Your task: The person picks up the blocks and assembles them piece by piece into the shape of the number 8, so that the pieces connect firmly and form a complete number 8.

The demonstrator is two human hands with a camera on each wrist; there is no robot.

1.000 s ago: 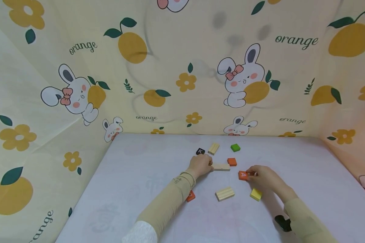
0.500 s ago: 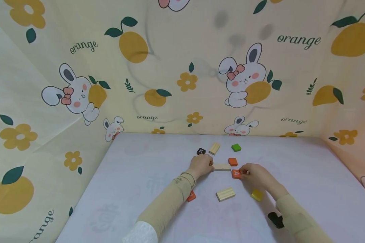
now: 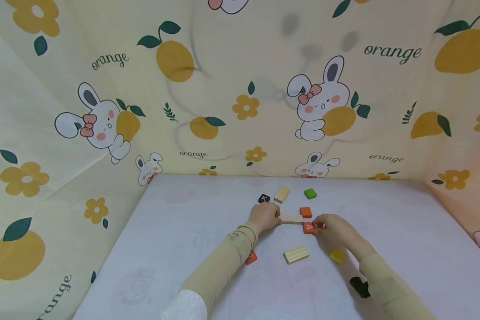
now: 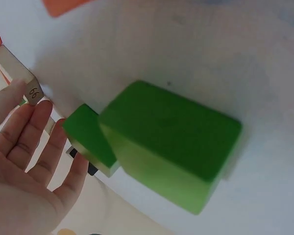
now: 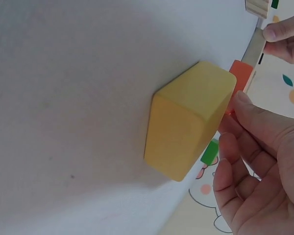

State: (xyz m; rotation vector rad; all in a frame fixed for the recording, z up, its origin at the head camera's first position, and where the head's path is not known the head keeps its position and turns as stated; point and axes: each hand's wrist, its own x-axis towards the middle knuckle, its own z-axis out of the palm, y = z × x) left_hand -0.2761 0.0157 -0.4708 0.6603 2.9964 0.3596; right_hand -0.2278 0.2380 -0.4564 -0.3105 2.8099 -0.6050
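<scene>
My left hand (image 3: pixel 265 215) pinches the left end of a long flat wooden block (image 3: pixel 293 218) between thumb and fingertips. The left wrist view shows that end printed with digits beside the fingertips. My right hand (image 3: pixel 340 229) pinches the right edge of an orange block (image 3: pixel 309 228) marked with a white A. This block lies flat, right at the wooden block's right end. Another orange block (image 3: pixel 306 212) sits just behind that end. Close to the left wrist lie a large-looking green block (image 4: pixel 169 142) and a second green block (image 4: pixel 93 137); my left arm hides them in the head view.
Behind the hands are a black K block (image 3: pixel 264 198), a wooden block (image 3: pixel 282 194) and a green block (image 3: pixel 310 193). Nearer lie another wooden block (image 3: pixel 296 254), a yellow block (image 3: pixel 338 255) and an orange block (image 3: pixel 251 257) partly under my left sleeve. Patterned cloth walls (image 3: pixel 224 89) surround the table.
My right hand has slid the orange A block leftward and slightly back, up to the wooden block's right end. The left hand keeps its pinch and has hardly moved.
</scene>
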